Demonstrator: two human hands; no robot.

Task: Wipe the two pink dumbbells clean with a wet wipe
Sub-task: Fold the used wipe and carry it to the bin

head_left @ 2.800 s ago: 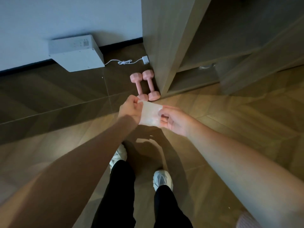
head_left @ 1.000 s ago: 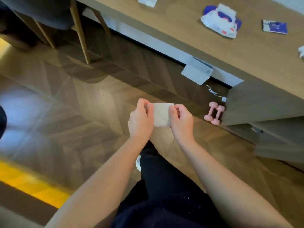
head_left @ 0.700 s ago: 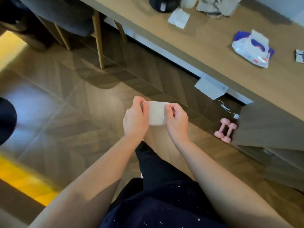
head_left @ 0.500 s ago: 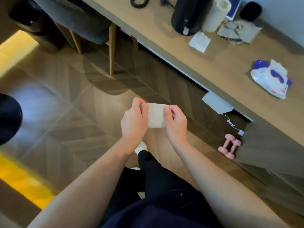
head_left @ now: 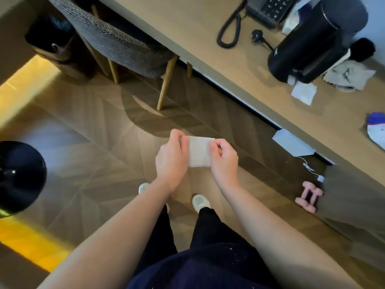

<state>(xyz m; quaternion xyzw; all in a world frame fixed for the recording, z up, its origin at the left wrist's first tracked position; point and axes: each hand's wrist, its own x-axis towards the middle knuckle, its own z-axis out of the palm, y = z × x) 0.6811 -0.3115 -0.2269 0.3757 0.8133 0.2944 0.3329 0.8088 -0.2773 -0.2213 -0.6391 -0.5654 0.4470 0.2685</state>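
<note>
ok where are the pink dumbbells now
In the head view, the pink dumbbells lie side by side on the floor at the right, against the wooden cabinet, below the white plug.

Open floor point(head_left: 260, 184) before 2 dumbbells point(head_left: 308, 197); cabinet point(head_left: 352, 201) just beside.

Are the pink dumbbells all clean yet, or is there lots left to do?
Not yet. Done: a wet wipe is out and ready. In hand: the left hand and right hand pinch its two sides. Left: both pink dumbbells lie side by side on the floor beside the wooden cabinet, away from the wipe, so it looks like each one needs wiping.
</note>
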